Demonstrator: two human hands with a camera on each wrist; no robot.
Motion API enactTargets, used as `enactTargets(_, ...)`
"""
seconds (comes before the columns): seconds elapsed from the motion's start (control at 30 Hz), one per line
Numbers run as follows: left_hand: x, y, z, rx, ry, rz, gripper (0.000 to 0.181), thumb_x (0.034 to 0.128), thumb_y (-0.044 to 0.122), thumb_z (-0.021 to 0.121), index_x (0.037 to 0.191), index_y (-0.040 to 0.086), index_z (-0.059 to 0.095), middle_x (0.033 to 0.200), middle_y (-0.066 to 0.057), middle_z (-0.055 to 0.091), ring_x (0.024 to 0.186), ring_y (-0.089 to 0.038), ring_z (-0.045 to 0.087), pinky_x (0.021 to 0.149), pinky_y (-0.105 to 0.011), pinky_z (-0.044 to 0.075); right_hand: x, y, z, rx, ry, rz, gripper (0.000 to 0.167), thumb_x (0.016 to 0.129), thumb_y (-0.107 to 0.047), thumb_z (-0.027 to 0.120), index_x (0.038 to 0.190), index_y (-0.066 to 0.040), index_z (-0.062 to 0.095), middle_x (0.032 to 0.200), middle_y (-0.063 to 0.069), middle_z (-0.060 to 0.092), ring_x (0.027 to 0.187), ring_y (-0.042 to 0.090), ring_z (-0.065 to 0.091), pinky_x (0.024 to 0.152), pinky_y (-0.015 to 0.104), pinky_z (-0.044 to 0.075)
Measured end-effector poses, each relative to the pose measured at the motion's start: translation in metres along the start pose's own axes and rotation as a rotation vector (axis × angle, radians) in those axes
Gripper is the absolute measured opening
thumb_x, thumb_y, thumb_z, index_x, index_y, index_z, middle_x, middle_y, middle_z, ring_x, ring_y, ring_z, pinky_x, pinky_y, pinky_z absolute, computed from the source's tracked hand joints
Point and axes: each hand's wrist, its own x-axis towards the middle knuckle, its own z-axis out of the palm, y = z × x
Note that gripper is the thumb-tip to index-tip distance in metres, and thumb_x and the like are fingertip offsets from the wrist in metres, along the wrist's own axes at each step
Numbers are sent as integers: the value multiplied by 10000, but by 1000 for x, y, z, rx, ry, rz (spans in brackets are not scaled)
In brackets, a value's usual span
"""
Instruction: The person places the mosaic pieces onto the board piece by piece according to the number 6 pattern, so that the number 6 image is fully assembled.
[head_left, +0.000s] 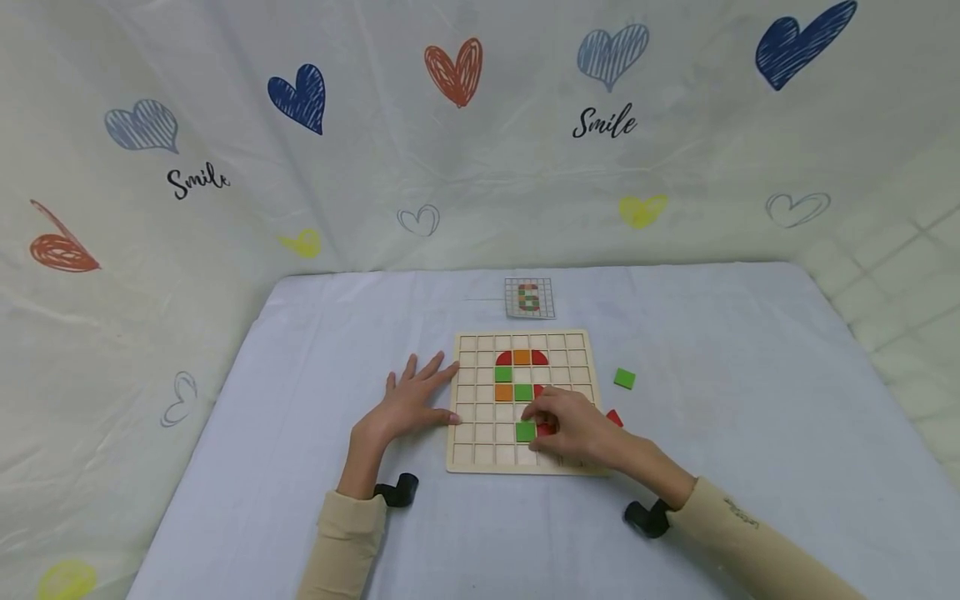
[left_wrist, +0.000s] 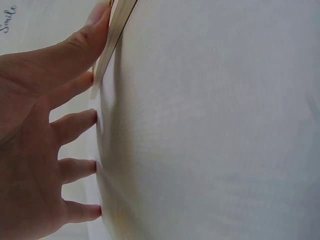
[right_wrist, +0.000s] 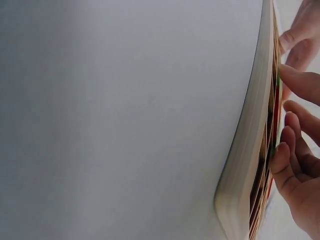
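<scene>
A wooden grid board (head_left: 465,462) lies on the table with red, orange and green tiles in several of its cells. My left hand (head_left: 405,407) rests at the board's left edge, fingers spread, with thumb and index fingertip touching the rim; in the left wrist view the thumb (left_wrist: 82,42) presses the board's side. Over the lower right of the board, my right hand (head_left: 573,425) has thumb and index finger at opposite edges of a green square tile (head_left: 526,432), pinching it in its cell. Beside that tile sits a red piece (head_left: 545,430), partly hidden by the fingers.
A small pattern card (head_left: 529,298) with a coloured figure on a grid lies behind the board. Right of the board are a loose green tile (head_left: 625,378) and a red piece (head_left: 615,417), the latter partly hidden by the right hand. White cloth (head_left: 300,350) covers the table.
</scene>
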Motion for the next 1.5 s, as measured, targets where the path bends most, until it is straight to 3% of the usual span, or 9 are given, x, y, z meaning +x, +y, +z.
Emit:
enactTargets(0.4, -1, -2, 1, 0, -5, -15, 908, 874, 448, 799, 1628, 274, 325, 1738, -28, 124, 1587, -437, -77, 1200, -742, -18, -16, 13, -15, 35, 40, -21, 266, 812, -75, 860, 1057, -86, 757, 900, -30, 624, 811, 125, 545, 695, 222, 490)
enactTargets(0.8, -4, -2, 0, -10, 10, 8, 891, 878, 425, 802, 1622, 240, 348, 1734, -64, 152, 1582, -465, -49, 1189, -759, -2, -29, 33, -33, 63, 91, 50, 286, 815, -22, 842, 1082, -68, 749, 950, -2, 674, 806, 149, 566, 673, 212, 497)
enactTargets(1.1, -3, -2, 0, -11, 10, 3, 892, 873, 423, 809, 1619, 239, 356, 1733, -65, 156, 1582, -465, -51, 1185, -764, -6, -35, 49, -42, -4, 166, 58, 272, 807, -17, 852, 1055, -60, 750, 925, -12, 688, 787, 141, 592, 663, 224, 506)
enactTargets(1.5, -2, 1, -1, -5, 2, -1, 907, 865, 438, 810, 1623, 257, 345, 1733, -51, 153, 1584, -447, -72, 1190, -754, -18, -49, 60, -55, -48, 161, 109, 244, 814, -42, 844, 1040, -59, 753, 897, -20, 666, 814, 142, 585, 683, 230, 502)
